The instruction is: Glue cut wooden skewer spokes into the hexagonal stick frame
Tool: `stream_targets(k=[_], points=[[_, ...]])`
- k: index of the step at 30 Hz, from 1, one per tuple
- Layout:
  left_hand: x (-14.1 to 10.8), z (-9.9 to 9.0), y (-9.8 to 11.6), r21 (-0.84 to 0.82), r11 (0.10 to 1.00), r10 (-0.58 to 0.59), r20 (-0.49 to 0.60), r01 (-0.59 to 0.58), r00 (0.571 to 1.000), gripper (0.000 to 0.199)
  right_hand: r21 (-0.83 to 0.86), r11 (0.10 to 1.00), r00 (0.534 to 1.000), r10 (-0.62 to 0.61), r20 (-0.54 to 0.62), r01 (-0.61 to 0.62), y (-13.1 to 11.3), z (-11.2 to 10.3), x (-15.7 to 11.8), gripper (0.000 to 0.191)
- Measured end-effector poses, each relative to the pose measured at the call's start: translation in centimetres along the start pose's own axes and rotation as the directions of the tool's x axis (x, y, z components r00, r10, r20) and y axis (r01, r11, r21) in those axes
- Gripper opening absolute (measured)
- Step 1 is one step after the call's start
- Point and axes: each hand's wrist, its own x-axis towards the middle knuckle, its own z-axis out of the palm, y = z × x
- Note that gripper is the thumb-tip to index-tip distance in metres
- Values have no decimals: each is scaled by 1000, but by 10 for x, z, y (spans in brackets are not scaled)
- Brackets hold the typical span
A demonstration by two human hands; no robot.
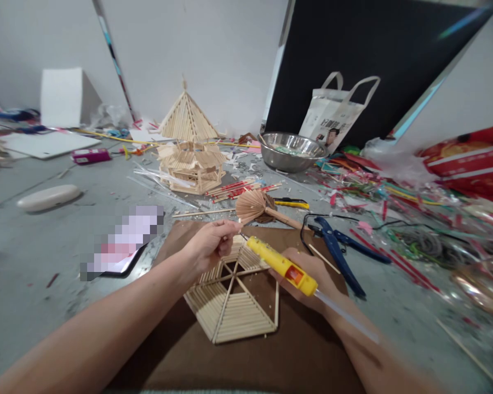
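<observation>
A yellow glue gun (275, 262) with a clear glue stick at its rear is in my right hand (306, 273), its nozzle pointing up and left. My left hand (213, 243) is pinched by the nozzle tip, holding a small pale piece, perhaps a short stick end, mostly hidden by the fingers. Beneath both hands lies a hexagonal panel of wooden sticks (234, 312) on a brown board (168, 350). Several of its wedges are filled with rows of sticks; the right wedge shows bare board.
Blue pliers (339, 257), a yellow cutter (291, 203) and a brown fan-shaped piece (250, 207) lie beyond the board. Farther back stand a stick pagoda (191, 164), a steel bowl (290, 156) and a white bag (332, 117). A phone (125, 246) lies left; plastic scraps clutter the right.
</observation>
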Motion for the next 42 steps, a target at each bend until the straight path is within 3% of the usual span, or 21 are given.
stream_targets(k=[4, 8, 11, 15, 21, 32, 42], points=[[0, -1, 0, 10, 1000, 12, 0, -12, 1000, 18, 65, 998, 997, 4, -72, 0, 1, 0, 0, 17], [0, -2, 0, 113, 992, 53, 13, -54, 999, 18, 353, 934, 972, 133, -192, -58, 0, 0, -2, 19], [-1, -1, 0, 234, 965, 114, 17, -115, 993, 19, 572, 804, 963, 255, -87, -161, 1, -1, -3, 19], [-1, -1, 0, 306, 940, 149, 25, -149, 989, 20, 678, 691, 946, 325, 19, -251, 3, -1, -3, 17], [0, -2, 0, 366, 916, 161, 31, -162, 986, 21, 754, 612, 947, 319, 39, -237, 0, 1, 0, 17], [-1, -1, 1, 428, 886, 188, 22, -179, 982, 19, 727, 633, 945, 319, 66, -265, -1, -3, 0, 15], [-1, 0, 1, 423, 885, 209, 10, -193, 978, 21, 754, 622, 959, 279, 40, -212, -1, -2, 1, 16]])
